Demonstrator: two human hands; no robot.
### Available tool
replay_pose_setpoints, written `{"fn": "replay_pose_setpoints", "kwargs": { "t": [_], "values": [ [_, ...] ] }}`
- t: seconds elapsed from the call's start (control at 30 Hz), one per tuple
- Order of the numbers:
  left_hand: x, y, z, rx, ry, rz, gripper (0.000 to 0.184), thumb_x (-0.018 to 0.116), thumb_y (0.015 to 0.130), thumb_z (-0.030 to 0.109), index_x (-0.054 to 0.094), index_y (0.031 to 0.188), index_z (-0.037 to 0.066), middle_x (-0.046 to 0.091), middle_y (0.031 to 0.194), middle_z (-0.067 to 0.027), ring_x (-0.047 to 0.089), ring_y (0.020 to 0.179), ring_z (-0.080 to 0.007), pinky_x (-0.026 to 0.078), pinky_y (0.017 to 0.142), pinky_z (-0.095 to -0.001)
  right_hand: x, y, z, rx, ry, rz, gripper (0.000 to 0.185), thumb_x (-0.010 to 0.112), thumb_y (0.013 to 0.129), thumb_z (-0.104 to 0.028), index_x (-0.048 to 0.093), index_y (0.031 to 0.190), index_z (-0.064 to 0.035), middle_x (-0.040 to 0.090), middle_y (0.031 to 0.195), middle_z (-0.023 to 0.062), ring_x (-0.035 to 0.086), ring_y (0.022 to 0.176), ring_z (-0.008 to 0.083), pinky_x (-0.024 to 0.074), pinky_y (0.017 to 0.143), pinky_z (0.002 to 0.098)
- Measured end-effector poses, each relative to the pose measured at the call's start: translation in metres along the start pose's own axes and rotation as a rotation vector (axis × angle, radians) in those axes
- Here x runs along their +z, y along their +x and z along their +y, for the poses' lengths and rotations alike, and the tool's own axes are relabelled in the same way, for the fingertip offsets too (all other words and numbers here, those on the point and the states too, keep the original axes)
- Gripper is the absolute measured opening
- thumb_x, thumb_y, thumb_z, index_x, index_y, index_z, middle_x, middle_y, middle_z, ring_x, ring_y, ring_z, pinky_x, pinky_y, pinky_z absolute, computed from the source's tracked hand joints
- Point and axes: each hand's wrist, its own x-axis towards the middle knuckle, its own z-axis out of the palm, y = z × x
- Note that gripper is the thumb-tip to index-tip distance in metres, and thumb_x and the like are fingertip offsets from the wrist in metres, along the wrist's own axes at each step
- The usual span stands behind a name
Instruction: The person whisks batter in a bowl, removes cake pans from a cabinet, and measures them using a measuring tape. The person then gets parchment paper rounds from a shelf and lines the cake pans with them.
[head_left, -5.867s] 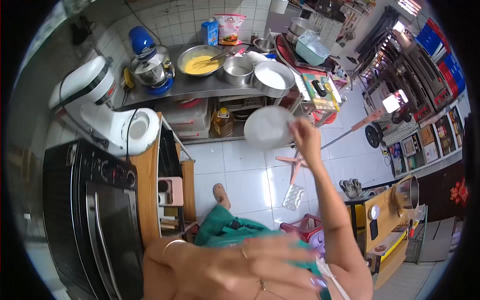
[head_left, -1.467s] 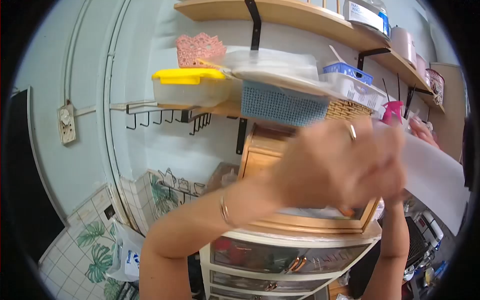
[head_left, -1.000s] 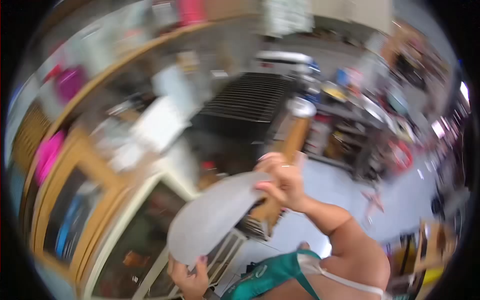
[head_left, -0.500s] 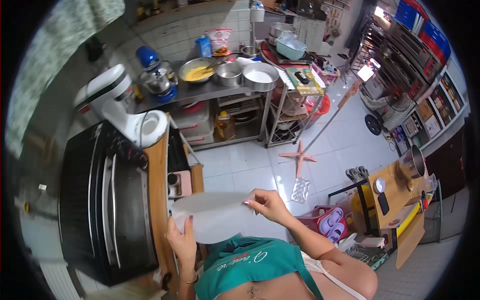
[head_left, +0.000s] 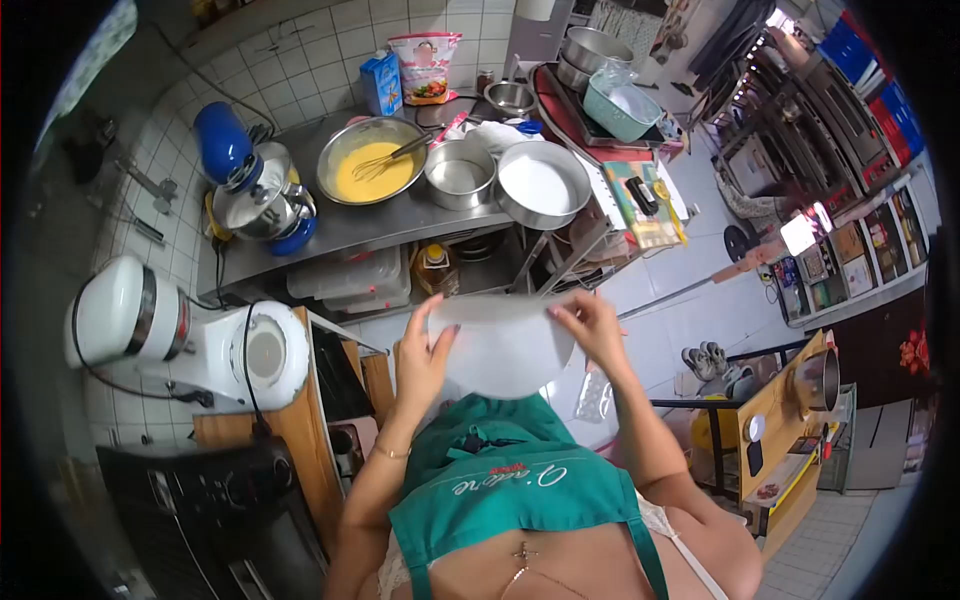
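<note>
A round sheet of translucent white paper is held up between both hands in front of the green apron. My left hand grips its left edge, thumb in front. My right hand pinches its upper right edge. Beyond it, on the steel counter, stand a small round pan, a larger round pan with a white base inside, and a steel bowl of yellow batter with a whisk resting in it.
A blue stand mixer stands at the counter's left end, with a white mixer nearer. A black oven is at lower left. A pink stand holding a phone reaches out at right. Shelves stand lower right.
The view has swung from wall shelves back to the counter, which now looks closer. Both hands have raised the round sheet away from the apron, further forward.
</note>
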Motion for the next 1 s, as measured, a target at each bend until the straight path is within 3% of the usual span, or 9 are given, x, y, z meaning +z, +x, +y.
{"fn": "replay_pose_setpoints", "kwargs": {
  "t": [0.13,0.23,0.27,0.37,0.4,0.5,0.73,0.83,1.0],
  "values": [
    [0.035,0.114,-0.047,0.09,-0.038,0.113,0.032,0.054,0.092,0.012,0.05,0.122,0.002,0.058,0.069,-0.0174,0.054,0.057,-0.0212,0.041,0.054,-0.0345,-0.006,0.138,0.018,-0.025,-0.154,-0.023,0.017,0.071,0.079,-0.015,0.065,0.079,0.0001,0.065,0.067,0.0077,0.058,0.06,0.0136,0.0445,0.057,0.0275],
    [0.068,0.191,-0.101,0.263,-0.007,0.268,0.028,0.051,0.095,0.018,0.051,0.116,-0.001,0.052,0.057,-0.007,0.047,0.051,-0.0086,0.034,0.047,-0.0281,0.004,0.248,0.032,-0.156,-0.371,-0.031,0.021,0.074,0.075,-0.023,0.066,0.076,-0.0033,0.064,0.066,0.0107,0.06,0.06,0.0204,0.0446,0.058,0.0315],
    [0.068,0.208,-0.099,0.288,0.181,0.285,0.024,0.052,0.094,0.018,0.051,0.107,-0.002,0.06,0.064,-0.0121,0.054,0.053,-0.0136,0.039,0.05,-0.0293,0.01,0.284,0.045,-0.18,-0.325,-0.064,0.022,0.075,0.075,-0.024,0.067,0.076,-0.0033,0.064,0.066,0.0105,0.06,0.061,0.0211,0.0451,0.059,0.0322],
    [0.081,0.248,-0.096,-0.165,0.015,0.216,0.023,0.055,0.092,0.017,0.049,0.102,-0.003,0.06,0.066,-0.0146,0.056,0.056,-0.0217,0.043,0.055,-0.0335,0.029,0.38,0.082,-0.191,-0.277,-0.155,0.019,0.074,0.074,-0.023,0.068,0.077,-0.0044,0.065,0.067,0.0108,0.063,0.062,0.0256,0.0476,0.061,0.0356],
    [0.086,0.259,-0.101,-0.279,-0.042,0.229,0.025,0.059,0.089,0.016,0.047,0.104,-0.001,0.061,0.079,-0.0165,0.058,0.069,-0.0316,0.045,0.065,-0.0372,0.035,0.406,0.094,-0.206,-0.299,-0.184,0.019,0.074,0.074,-0.022,0.068,0.077,-0.0046,0.066,0.068,0.0111,0.063,0.063,0.0265,0.0481,0.061,0.036],
    [0.095,0.274,-0.094,0.023,0.362,0.487,0.031,0.064,0.083,0.015,0.047,0.106,0.002,0.059,0.092,-0.0159,0.056,0.084,-0.0337,0.043,0.074,-0.0399,0.059,0.444,0.125,-0.17,-0.303,-0.229,0.017,0.074,0.073,-0.021,0.069,0.077,-0.0049,0.066,0.07,0.0127,0.065,0.065,0.0287,0.0497,0.062,0.0371],
    [0.13,0.321,-0.095,0.322,0.591,-0.092,0.053,0.064,0.081,0.02,0.046,0.129,0.007,0.04,0.138,-0.0186,0.035,0.13,-0.0335,0.024,0.107,-0.0524,0.084,0.461,0.128,-0.263,-0.481,-0.237,0.016,0.074,0.069,-0.018,0.069,0.077,-0.0055,0.067,0.075,0.0136,0.065,0.068,0.0289,0.0501,0.064,0.0374],
    [0.143,0.327,-0.103,0.232,0.616,-0.211,0.063,0.062,0.083,0.03,0.039,0.138,0.009,0.025,0.149,-0.0178,0.02,0.139,-0.0335,0.011,0.11,-0.0584,0.084,0.46,0.123,-0.115,-0.353,-0.286,0.016,0.073,0.069,-0.014,0.067,0.081,-0.0043,0.066,0.079,0.0141,0.065,0.072,0.0286,0.05,0.066,0.038],
    [0.132,0.327,-0.105,0.239,0.616,-0.29,0.069,0.067,0.076,0.031,0.042,0.135,0.006,0.031,0.144,-0.0206,0.029,0.134,-0.0373,0.015,0.108,-0.0593,0.102,0.455,0.151,-0.103,-0.226,-0.2,0.025,0.066,0.071,-0.003,0.059,0.095,-0.0024,0.064,0.088,0.016,0.064,0.079,0.0301,0.0499,0.072,0.0398]
  ]
}}
